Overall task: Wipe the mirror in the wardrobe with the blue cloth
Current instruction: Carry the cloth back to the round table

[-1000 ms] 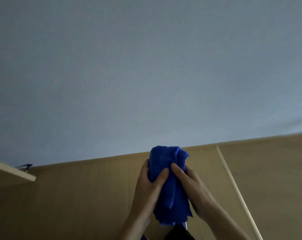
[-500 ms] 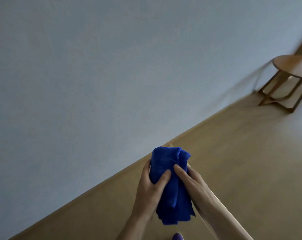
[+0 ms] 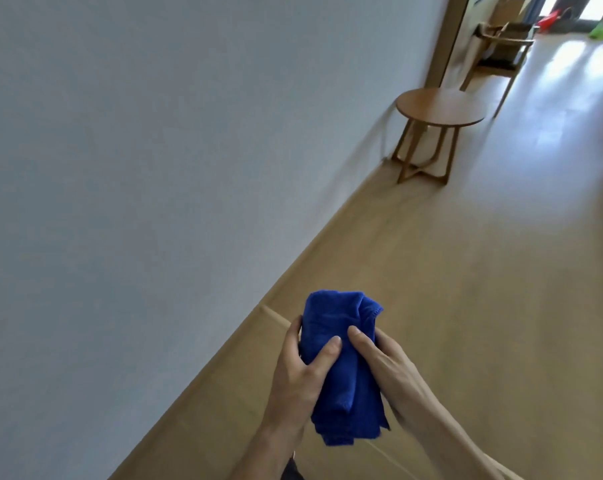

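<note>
Light wooden plank floor [image 3: 466,289], glossy, meets the pale wall along a wooden skirting. A round brown wooden desk [image 3: 440,107] stands on it near the wall; a wooden chair [image 3: 501,46] stands beyond.

Open floor [image 3: 466,271] lies ahead and right of the hands, a wall [image 3: 154,150] closes the left, and a round table [image 3: 440,107] stands beside it farther on.

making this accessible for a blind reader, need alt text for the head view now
Two bare hands hold a bunched blue cloth in front of the body, the left hand and right hand gripping it from either side. Beyond them a pale wall meets a wooden floor, with a small round wooden table further along the wall.
</note>
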Available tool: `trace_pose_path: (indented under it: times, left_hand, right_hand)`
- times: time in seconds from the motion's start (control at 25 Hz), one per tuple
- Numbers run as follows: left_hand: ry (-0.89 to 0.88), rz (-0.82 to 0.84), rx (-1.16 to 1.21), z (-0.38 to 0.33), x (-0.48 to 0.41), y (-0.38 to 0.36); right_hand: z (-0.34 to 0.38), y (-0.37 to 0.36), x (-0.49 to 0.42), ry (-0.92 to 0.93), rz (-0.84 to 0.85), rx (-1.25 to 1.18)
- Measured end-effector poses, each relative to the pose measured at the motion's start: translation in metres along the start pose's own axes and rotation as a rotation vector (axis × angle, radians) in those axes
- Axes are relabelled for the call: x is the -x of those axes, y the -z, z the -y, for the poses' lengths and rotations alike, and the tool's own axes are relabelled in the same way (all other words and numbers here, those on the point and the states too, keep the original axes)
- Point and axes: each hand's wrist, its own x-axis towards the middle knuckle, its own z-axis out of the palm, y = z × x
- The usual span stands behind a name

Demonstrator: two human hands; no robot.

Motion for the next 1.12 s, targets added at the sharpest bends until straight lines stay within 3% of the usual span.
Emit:
trace_pose_path:
  times: [0.64, 0.88, 1.12]
  left_hand:
    - [0.121, 0.343, -0.049, -0.043, -0.256, -0.023]
    - [0.144, 0.372, -0.148, -0.045, -0.314, -0.053]
    - [0.147, 0.326, -0.25, -0.056, -0.373, -0.103]
  right_hand:
    - [0.073, 0.025, -0.173, 0.026, -0.363, -0.129]
    - [0.089, 0.055, -0.217, 0.009, -0.425, -0.184]
    - [0.111, 0.111, -0.272, 0.015, -0.385, -0.24]
